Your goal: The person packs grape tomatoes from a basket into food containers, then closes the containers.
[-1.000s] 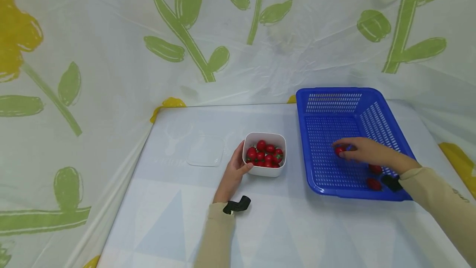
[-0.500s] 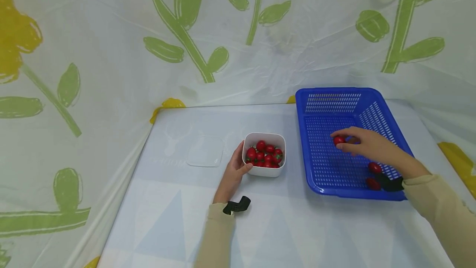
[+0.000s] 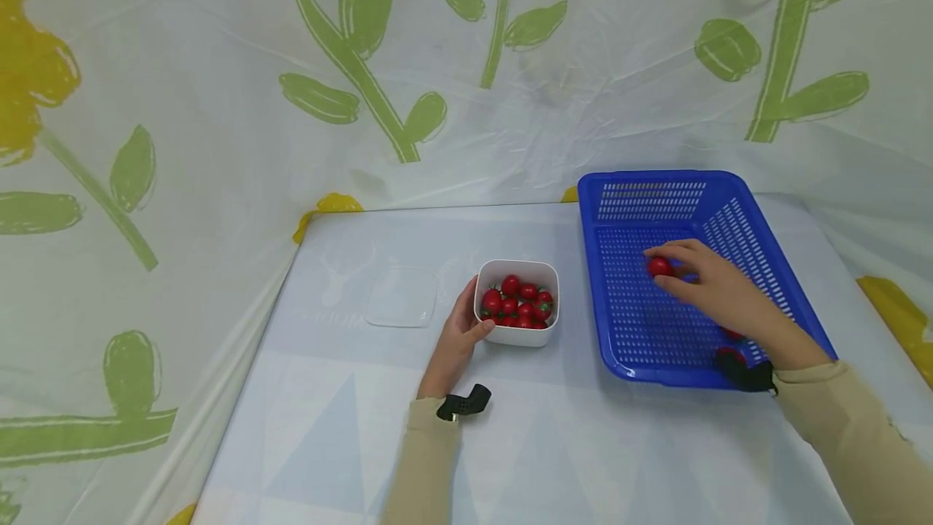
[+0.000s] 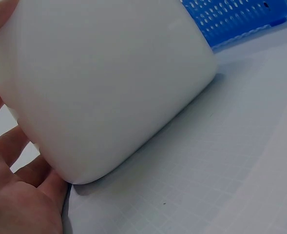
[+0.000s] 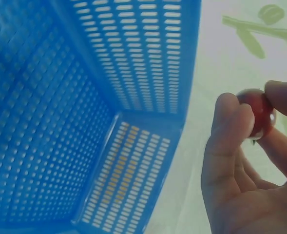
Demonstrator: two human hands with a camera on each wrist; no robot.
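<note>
A small white square container (image 3: pixel 519 336) stands on the table with several red cherry tomatoes (image 3: pixel 510 305) inside. My left hand (image 3: pixel 457 339) holds it from the left, thumb at the front rim and fingers along the side; the left wrist view shows the container's plain white wall (image 4: pixel 109 87) up close. Over the blue basket (image 3: pixel 603 330), my right hand (image 3: pixel 714 286) pinches one cherry tomato (image 3: pixel 660 266) between thumb and fingers. In the right wrist view this tomato (image 5: pixel 262 117) is round, glossy and red. Another tomato (image 3: pixel 731 356) lies in the basket's near right corner, partly hidden by the wrist strap.
Left of the container a clear flat lid (image 3: pixel 401 310) lies on the pale table cloth (image 3: pixel 408 371). The blue basket's slotted walls rise around its floor on the right side. Behind the table hangs a white curtain (image 3: pixel 240 63) printed with green stems and yellow flowers.
My right hand has risen slightly from the basket floor with the tomato in its fingers, moving a little towards the far side. The left hand and the container have stayed in place.
</note>
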